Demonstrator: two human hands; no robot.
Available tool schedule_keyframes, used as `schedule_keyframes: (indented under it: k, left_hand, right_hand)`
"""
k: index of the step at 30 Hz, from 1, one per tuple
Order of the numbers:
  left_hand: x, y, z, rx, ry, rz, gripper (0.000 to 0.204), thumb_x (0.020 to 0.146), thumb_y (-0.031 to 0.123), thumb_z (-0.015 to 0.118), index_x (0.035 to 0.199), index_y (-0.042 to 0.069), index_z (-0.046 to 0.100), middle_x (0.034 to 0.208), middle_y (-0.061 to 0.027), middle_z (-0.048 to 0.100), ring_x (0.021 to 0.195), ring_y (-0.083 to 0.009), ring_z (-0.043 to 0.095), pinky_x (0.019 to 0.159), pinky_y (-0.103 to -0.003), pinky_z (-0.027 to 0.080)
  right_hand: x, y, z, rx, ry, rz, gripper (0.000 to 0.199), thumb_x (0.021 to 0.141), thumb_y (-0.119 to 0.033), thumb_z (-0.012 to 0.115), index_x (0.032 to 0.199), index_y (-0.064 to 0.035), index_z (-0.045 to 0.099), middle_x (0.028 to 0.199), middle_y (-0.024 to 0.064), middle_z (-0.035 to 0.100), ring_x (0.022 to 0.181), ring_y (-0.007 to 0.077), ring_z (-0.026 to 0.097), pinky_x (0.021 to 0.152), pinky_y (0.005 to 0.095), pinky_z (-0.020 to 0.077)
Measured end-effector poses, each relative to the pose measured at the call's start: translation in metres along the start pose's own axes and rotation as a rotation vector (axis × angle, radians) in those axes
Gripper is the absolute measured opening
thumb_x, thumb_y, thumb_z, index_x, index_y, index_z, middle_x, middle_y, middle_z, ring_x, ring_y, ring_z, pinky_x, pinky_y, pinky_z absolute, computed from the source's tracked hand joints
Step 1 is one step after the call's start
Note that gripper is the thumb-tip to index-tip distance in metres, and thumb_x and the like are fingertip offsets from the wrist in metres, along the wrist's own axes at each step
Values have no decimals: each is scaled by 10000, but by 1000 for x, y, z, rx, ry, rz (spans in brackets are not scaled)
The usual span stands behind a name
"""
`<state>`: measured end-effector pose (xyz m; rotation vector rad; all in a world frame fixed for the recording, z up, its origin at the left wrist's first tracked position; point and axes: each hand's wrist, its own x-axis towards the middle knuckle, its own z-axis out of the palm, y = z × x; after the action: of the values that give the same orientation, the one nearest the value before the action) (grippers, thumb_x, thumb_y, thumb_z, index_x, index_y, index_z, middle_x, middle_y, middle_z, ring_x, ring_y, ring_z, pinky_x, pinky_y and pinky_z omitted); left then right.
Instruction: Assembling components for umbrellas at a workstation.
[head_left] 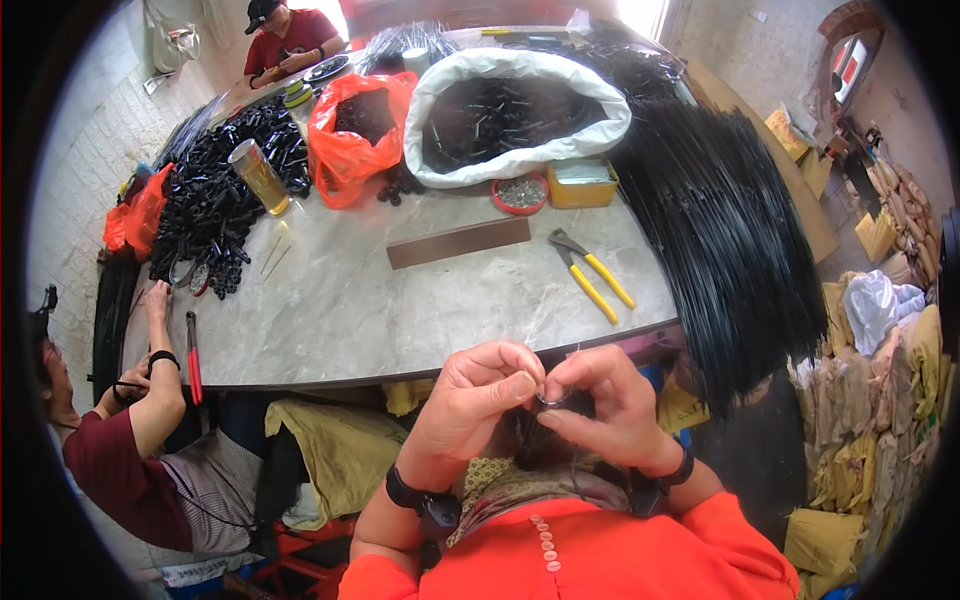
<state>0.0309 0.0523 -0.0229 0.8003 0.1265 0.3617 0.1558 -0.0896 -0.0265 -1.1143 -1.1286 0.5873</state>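
Note:
Close to my body, just off the table's near edge, my left hand point(478, 398) and my right hand point(608, 402) meet fingertip to fingertip. Between their pinched thumbs and forefingers is a small dark piece with a shiny curved rim point(549, 402); its exact kind is too small to make out. A thin strand seems to rise beside the right fingertips. Yellow-handled cutting pliers point(592, 275) lie on the table beyond my right hand. Farther off, a flat brown bar point(459, 243) rests on the marbled tabletop point(440, 320).
A white sack point(420, 150) of black parts stands at the back, beside a red bag point(318, 150), a red dish point(519, 207) and a yellow box point(583, 193). Long black rods point(730, 230) cover the right side. Co-workers sit left and far; red-handled pliers point(194, 360) lie left.

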Motion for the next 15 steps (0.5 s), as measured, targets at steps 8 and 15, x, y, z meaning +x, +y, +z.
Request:
schedule_keyframes:
  k: [8,15]
  left_hand:
    - [-8,-2,-4,24,-11,85,93,927,78,658,877,0,665,888,-65,623,842,-141,554,789,-276,443]
    - [-14,-1,4,177,103,211,117,959,106,613,978,-7,638,916,-73,631,869,-153,570,817,-298,456]
  right_hand:
    - [6,-1,-6,-77,-141,-75,406,849,8,755,1188,-13,532,1044,70,655,936,142,657,779,269,546]
    - [10,4,-3,345,-43,99,363,918,14,674,1256,11,542,1092,86,631,990,139,653,849,278,546]
